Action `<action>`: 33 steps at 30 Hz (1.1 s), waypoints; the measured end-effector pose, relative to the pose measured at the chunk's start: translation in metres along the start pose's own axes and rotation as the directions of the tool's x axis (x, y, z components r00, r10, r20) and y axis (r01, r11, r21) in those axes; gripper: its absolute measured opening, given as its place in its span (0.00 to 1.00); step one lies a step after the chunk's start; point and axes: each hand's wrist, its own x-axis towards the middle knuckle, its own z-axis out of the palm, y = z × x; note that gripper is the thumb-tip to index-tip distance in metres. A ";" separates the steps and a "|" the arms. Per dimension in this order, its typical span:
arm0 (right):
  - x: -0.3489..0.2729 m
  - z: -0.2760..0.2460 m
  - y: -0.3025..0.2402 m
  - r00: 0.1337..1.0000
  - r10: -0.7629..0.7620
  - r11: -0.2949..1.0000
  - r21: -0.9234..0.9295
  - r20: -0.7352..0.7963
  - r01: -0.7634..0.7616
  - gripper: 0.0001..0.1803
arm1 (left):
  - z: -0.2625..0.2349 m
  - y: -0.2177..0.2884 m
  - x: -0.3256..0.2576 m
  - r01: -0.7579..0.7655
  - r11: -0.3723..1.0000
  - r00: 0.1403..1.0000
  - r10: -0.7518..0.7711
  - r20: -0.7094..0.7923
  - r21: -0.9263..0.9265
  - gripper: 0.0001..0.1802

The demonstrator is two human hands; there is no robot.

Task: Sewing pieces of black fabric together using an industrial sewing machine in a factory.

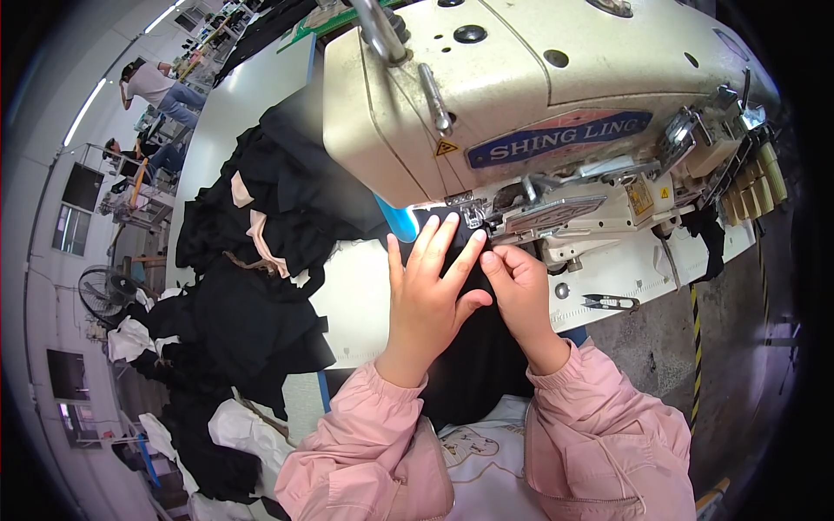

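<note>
Black fabric (pixel 473 360) runs from my lap up to the presser foot (pixel 473 215) of a cream-coloured sewing machine (pixel 512 78). My left hand (pixel 426 295) lies flat on this cloth, fingers spread, with its fingertips just in front of the foot. Beside it on the right, my right hand (pixel 524 295) is closed in a pinch at the fabric's right edge, close to the foot. A lamp throws bright bluish light left of the needle area. The cloth under my left palm is hidden.
A big heap of black cloth (pixel 252 304) covers the table's left side, with pale strips (pixel 263 243) on it. Thread snips (pixel 610 302) lie at the table's right front. A fan (pixel 106 295) stands far left. Two people (pixel 161 87) are in the background.
</note>
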 end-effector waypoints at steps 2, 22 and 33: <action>0.000 0.000 -0.001 1.000 0.000 1.000 0.017 0.014 0.000 0.12 | 0.002 -0.002 -0.002 -0.010 1.000 1.000 0.010 -0.001 0.008 0.38; 0.000 -0.015 -0.019 0.935 0.220 0.922 0.255 0.277 -0.292 0.16 | -0.025 -0.075 -0.021 0.485 0.526 0.784 -0.615 0.081 -0.699 0.12; -0.008 -0.021 -0.009 0.972 0.133 0.986 0.071 0.196 -0.149 0.10 | -0.006 0.008 -0.009 -0.005 0.993 1.000 0.002 -0.026 -0.115 0.34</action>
